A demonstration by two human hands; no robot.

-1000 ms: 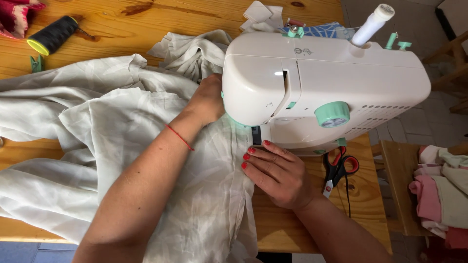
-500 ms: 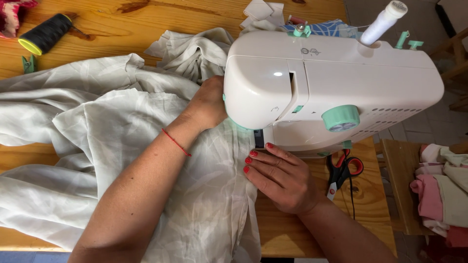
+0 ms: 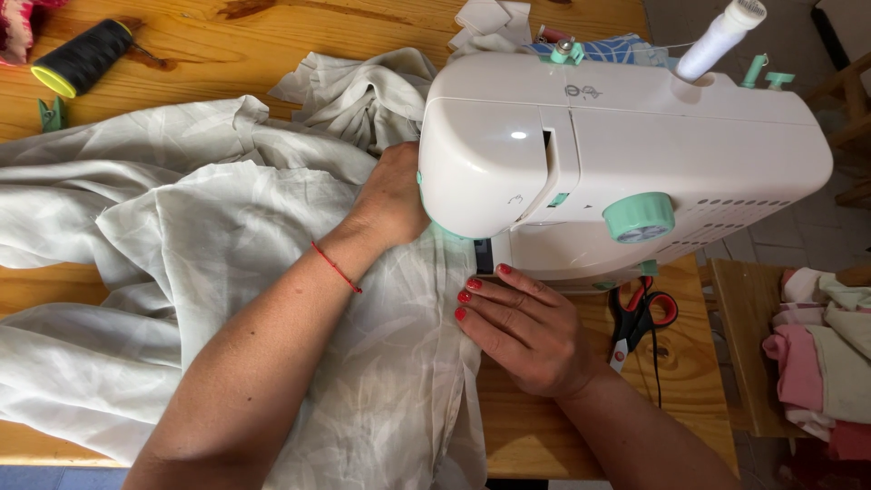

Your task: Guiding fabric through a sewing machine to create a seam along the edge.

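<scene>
While fabric covers wooden table, tiled floor beside.

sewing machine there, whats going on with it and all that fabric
A person is guiding pale grey-green fabric through a white sewing machine on a wooden table. The left hand lies flat on the cloth beside the machine's head, partly tucked under it. The right hand presses the fabric edge down in front of the needle area. Red-handled scissors lie beside the right hand, and a black thread spool sits at the table's far left.
</scene>
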